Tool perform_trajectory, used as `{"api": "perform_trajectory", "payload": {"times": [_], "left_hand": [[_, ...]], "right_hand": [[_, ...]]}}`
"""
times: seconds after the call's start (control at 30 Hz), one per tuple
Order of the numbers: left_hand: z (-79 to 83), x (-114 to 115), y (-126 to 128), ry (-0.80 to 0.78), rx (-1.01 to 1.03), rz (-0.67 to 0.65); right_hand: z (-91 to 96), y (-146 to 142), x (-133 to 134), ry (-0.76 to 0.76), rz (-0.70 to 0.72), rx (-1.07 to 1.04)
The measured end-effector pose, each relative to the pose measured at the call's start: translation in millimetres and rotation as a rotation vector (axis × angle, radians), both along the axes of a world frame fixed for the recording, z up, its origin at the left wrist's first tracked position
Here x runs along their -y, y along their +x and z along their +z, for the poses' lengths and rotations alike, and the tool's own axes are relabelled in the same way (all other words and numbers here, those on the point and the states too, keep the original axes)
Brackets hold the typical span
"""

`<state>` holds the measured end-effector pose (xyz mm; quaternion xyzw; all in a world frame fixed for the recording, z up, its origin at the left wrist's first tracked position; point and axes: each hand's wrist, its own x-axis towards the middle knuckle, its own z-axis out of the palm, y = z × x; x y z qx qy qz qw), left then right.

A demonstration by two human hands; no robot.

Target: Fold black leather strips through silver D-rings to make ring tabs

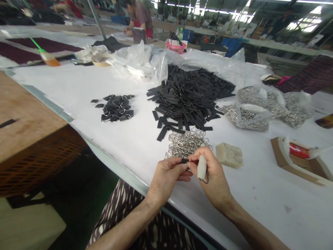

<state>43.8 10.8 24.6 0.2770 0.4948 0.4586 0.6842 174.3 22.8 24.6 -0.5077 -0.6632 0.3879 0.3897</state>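
My left hand and my right hand meet just above the near edge of the white table. Both pinch a small black strip between their fingertips. My right hand also holds a white stick-shaped tool with a red part behind it. Just beyond the hands lies a loose heap of metal rings. Behind that is a big pile of black strips. A smaller heap of finished black loops with rings lies to the left.
A pale block sits right of the hands. Clear bags of metal rings and an open cardboard box with a red tube lie at the right. Plastic bags are behind. A wooden bench stands at left. Another person works far back.
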Motion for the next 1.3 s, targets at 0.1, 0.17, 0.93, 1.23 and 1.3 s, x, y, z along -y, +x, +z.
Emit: {"api": "perform_trajectory", "payload": {"times": [0.1,0.17,0.93,1.23,1.3], "left_hand": [[0.7,0.1,1.5,-0.003,0.006,0.029],[0.4,0.4,2.0,-0.007,0.015,0.045],[-5.3,0.9,0.4,0.019,-0.02,0.011],[-7.5,-0.1,-0.6,0.015,-0.023,-0.022],[-9.1,-0.3,-0.9,0.014,-0.021,-0.029]], "right_hand": [[1.2,-1.2,1.2,-0.011,-0.016,0.033],[1.7,-1.5,1.9,-0.02,-0.025,0.049],[0.6,-1.2,-1.0,-0.039,-0.024,0.032],[1.1,1.2,-1.2,-0.08,-0.017,0.054],[1.1,0.9,-0.7,-0.085,-0.016,0.063]]}}
